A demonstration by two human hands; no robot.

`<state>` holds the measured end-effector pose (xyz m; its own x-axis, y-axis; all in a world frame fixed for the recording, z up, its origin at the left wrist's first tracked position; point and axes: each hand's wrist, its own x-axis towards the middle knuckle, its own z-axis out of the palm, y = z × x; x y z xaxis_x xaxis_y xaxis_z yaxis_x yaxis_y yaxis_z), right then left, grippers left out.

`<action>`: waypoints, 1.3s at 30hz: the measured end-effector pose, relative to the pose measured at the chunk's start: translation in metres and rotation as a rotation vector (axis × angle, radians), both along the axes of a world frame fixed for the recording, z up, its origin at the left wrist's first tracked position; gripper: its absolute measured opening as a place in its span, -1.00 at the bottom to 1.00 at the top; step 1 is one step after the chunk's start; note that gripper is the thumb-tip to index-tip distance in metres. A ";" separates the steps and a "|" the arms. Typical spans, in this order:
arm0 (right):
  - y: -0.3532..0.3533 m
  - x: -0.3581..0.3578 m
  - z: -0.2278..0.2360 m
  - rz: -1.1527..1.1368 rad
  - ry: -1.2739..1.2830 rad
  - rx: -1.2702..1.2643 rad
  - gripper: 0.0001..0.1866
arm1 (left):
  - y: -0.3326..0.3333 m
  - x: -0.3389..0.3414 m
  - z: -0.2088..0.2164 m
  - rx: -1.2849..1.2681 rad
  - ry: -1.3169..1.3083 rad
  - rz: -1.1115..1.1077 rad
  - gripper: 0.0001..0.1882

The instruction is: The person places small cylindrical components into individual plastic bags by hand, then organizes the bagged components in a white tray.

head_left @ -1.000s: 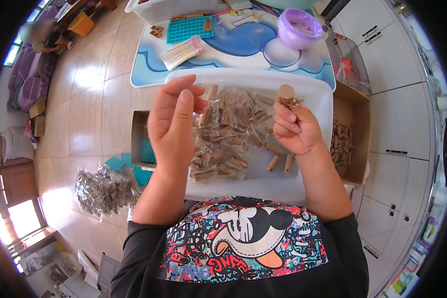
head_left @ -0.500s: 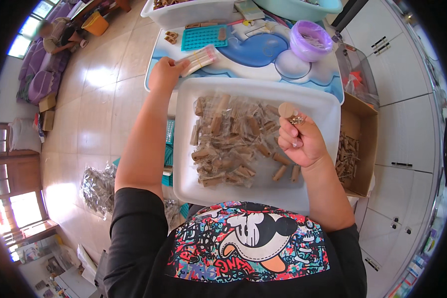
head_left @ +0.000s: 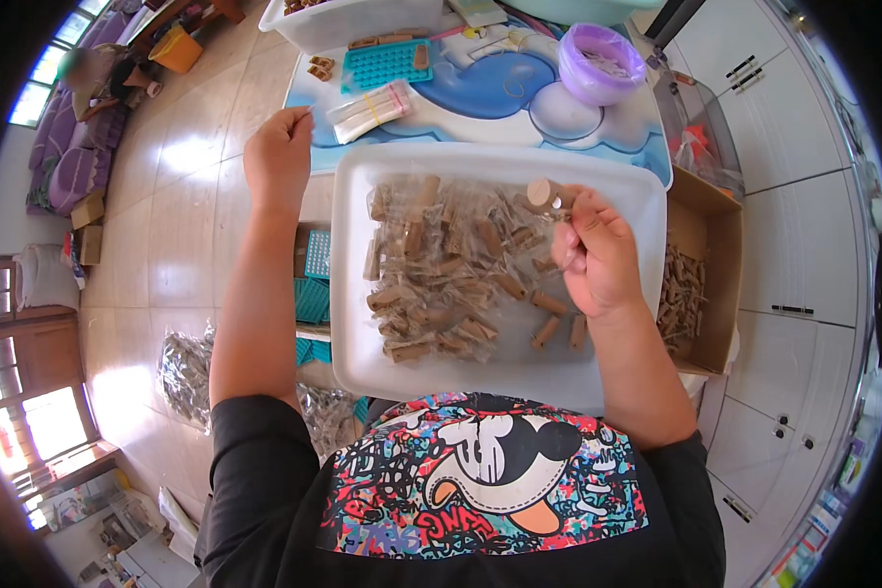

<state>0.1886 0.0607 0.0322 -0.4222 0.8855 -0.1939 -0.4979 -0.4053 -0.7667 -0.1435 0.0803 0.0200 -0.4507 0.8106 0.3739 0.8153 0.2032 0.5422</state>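
Observation:
My right hand [head_left: 603,257] is closed round a short brown wooden cylinder [head_left: 541,192], its pale round end showing, with a small shiny metal piece by the fingers. It hovers over the right part of a white tray [head_left: 500,157]. Many similar cylinders in clear plastic bags [head_left: 431,235] fill the tray's left and middle. A few loose brown cylinders [head_left: 546,331] lie nearer its right side. My left hand [head_left: 278,157] is raised beyond the tray's far left corner, fingers pinched; what they hold, if anything, I cannot make out. Beside it lies a banded stack of clear bags [head_left: 370,110].
Behind the tray, a blue patterned table carries a teal pegged mat [head_left: 387,67], a purple lined basket [head_left: 598,64] and a white bin [head_left: 363,27]. A cardboard box of brown pieces [head_left: 717,274] stands right. Bagged goods [head_left: 184,367] lie on the floor left. Another person sits far left.
My left hand has moved left, off the stack of clear bags. My right hand has shifted slightly, turning the wooden cylinder more sideways. The view has shifted a little.

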 end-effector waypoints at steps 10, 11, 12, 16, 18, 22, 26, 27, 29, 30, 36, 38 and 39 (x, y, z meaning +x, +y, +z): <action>-0.007 0.001 0.008 -0.567 -0.557 0.991 -0.77 | -0.068 0.122 0.029 -0.243 -1.029 -0.390 -0.90; -0.007 0.002 0.006 -0.572 -0.588 1.051 -0.77 | -0.071 0.126 0.028 -0.248 -1.077 -0.418 -0.90; -0.006 0.002 0.005 -0.571 -0.591 1.050 -0.77 | -0.073 0.129 0.027 -0.254 -1.124 -0.447 -0.89; -0.006 0.003 0.004 -0.562 -0.699 1.165 -0.79 | -0.075 0.133 0.026 -0.296 -1.146 -0.479 -0.90; -0.008 0.003 0.004 -0.536 -0.728 1.172 -0.79 | -0.076 0.134 0.027 -0.286 -1.120 -0.493 -0.89; -0.012 0.000 0.007 -0.245 -0.696 0.916 -0.80 | -0.076 0.139 0.024 -0.269 -1.049 -0.534 -0.83; -0.009 -0.001 0.010 -0.009 -0.639 0.676 -0.81 | -0.075 0.140 0.023 -0.337 -1.047 -0.537 -0.73; -0.008 0.001 0.012 -0.008 -0.639 0.674 -0.81 | -0.075 0.139 0.023 -0.365 -1.101 -0.563 -0.69; -0.005 0.004 0.014 0.106 -0.576 0.528 -0.81 | -0.075 0.139 0.022 -0.396 -1.155 -0.589 -0.66; -0.004 0.003 0.013 0.107 -0.576 0.525 -0.81 | -0.074 0.139 0.022 -0.439 -1.228 -0.618 -0.64; -0.008 -0.002 0.011 0.222 -0.555 0.431 -0.79 | -0.074 0.142 0.013 -0.546 -1.500 -0.616 -0.63; -0.009 -0.002 0.008 0.056 -0.658 0.546 -0.78 | -0.074 0.141 0.011 -0.550 -1.563 -0.575 -0.64; -0.010 -0.001 0.008 0.057 -0.657 0.546 -0.78 | -0.074 0.141 0.011 -0.532 -1.595 -0.584 -0.65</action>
<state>0.1880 0.0511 0.0402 -0.4201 0.9069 0.0327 0.1256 0.0937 -0.9876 -0.0021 0.0067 0.0311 0.2838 0.8586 -0.4269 -0.3615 0.5082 0.7817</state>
